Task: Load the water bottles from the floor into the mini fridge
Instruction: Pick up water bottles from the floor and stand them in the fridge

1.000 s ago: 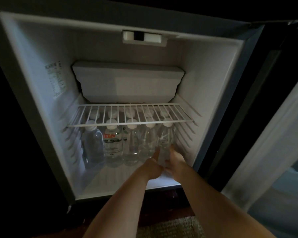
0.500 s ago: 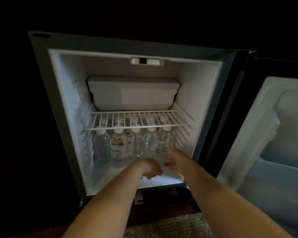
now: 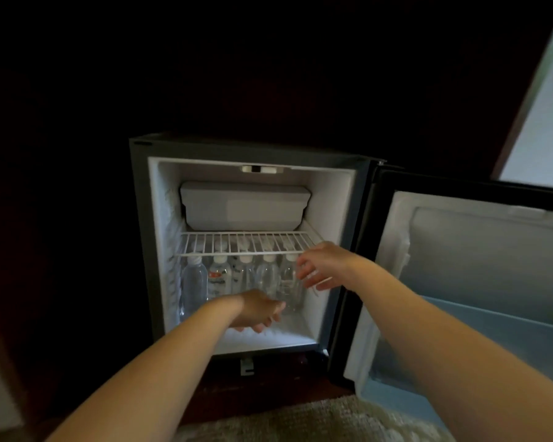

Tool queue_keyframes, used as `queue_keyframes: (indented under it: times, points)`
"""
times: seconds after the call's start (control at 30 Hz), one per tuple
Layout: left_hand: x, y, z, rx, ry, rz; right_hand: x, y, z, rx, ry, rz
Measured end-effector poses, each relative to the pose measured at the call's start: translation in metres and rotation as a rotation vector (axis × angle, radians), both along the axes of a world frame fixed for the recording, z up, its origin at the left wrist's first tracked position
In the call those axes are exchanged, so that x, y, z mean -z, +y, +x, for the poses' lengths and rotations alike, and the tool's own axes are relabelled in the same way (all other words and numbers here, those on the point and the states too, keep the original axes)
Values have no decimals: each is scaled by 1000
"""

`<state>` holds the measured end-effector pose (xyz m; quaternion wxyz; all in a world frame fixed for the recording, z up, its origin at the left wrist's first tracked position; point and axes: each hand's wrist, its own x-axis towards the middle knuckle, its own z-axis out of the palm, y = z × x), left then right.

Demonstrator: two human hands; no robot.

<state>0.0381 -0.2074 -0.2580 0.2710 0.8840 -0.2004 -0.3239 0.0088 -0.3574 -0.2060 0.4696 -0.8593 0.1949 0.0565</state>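
The mini fridge point(image 3: 141, 237) stands open and lit in a dark room. Several clear water bottles point(image 3: 217, 277) with white caps stand in rows on its floor, under the white wire shelf point(image 3: 243, 245). My left hand point(image 3: 257, 311) hovers low in front of the bottles, fingers loosely curled, holding nothing. Higher up, at the fridge's right front edge, my right hand point(image 3: 321, 266) has its fingers spread in front of the rightmost bottle point(image 3: 289, 288), and I see nothing in it. No bottle is visible on the floor.
A white freezer box point(image 3: 245, 205) fills the top of the fridge. Swung out to the right is the fridge door point(image 3: 479, 266), its white inner liner facing me. A beige rug point(image 3: 300, 422) lies on the dark floor below.
Both hands have drawn back from the rightmost bottle they touched. The right hand rose and spread out. The camera pulled away, so the whole fridge and door show.
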Motion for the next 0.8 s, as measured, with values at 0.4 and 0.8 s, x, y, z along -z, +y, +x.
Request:
queue_keyframes:
  times: [0.4,0.8]
  points:
    - [-94,-38,-138,281,-152,-145,-34,-36,-161,-5,-92,-152]
    - [-100,-102,-281,754,-358,-8,-8,-106,-339,156,-99,-294]
